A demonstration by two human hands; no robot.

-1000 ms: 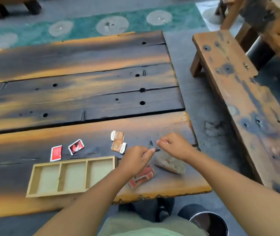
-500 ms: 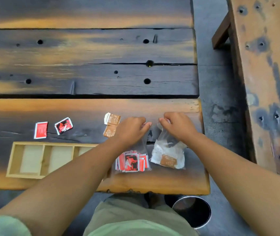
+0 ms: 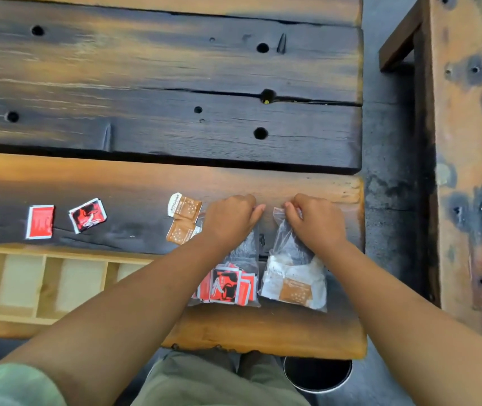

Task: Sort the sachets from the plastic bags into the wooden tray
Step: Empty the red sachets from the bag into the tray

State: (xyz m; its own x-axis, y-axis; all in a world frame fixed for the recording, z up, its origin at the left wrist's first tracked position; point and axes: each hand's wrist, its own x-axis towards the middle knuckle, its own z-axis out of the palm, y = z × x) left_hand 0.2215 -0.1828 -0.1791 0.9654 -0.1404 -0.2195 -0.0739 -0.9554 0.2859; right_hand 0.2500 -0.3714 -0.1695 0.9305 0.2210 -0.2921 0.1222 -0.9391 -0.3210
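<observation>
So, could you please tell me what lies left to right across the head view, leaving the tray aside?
Red sachet → red-and-black sachet → two brown sachets → left hand gripping the bag of red sachets → right hand pinching the bag of brown sachets → wooden bench.

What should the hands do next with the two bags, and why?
Probably pull open the red-sachet bag: the left hand grips its top, the right hand pinches the top of the white-sachet bag, and the wooden tray shows only empty compartments.
</observation>
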